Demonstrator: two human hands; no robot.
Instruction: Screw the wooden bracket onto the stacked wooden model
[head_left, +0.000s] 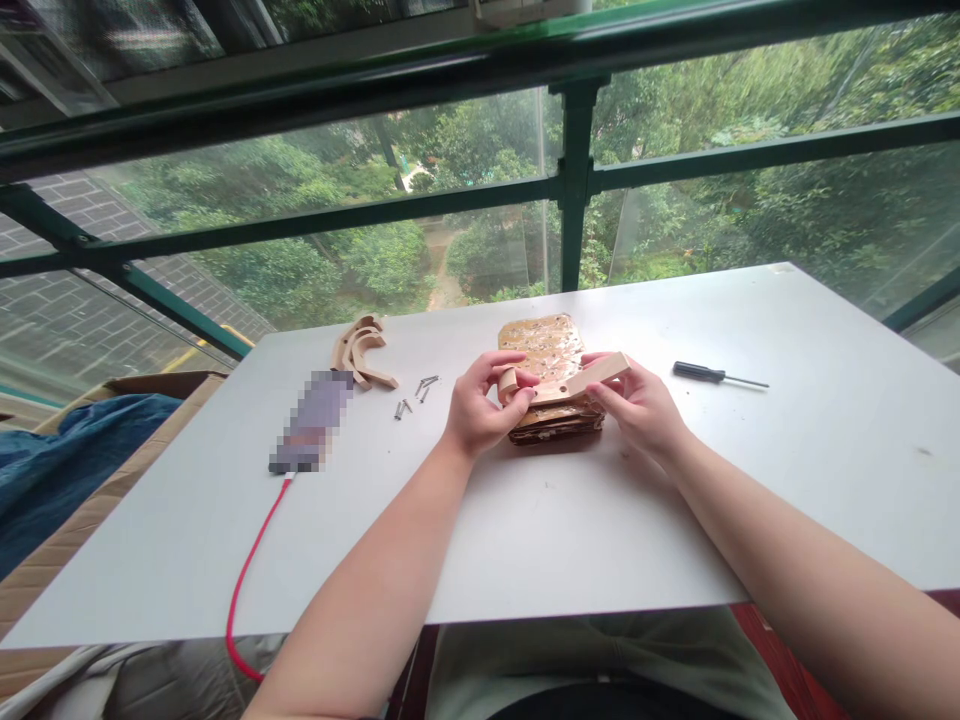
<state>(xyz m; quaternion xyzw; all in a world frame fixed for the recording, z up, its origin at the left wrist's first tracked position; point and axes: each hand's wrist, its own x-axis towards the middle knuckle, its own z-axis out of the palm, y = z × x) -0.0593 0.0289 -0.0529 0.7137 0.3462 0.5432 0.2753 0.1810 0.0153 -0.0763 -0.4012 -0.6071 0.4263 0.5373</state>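
Note:
Between both hands is a curved wooden hook [556,391] of pale wood, with a dark hole near its middle. My left hand [484,403] is closed around its curled end, thumb along the near side. The straight end is pinched by my right hand [637,400], with the thumb in front and fingers behind. Right behind and beneath the hook lies a stack of cardboard [541,343] wrapped in clear tape, its top full of small holes. Whether the hook rests on the stack, I cannot tell.
More curved wooden hooks [358,352] lie at the back left, with several screws [414,396] nearby. A blurred-out phone [311,422] trails a red cable [255,560] over the table's front edge. A black-handled screwdriver [701,373] lies at right. Beyond the white table [585,540] is a green-framed window [576,180].

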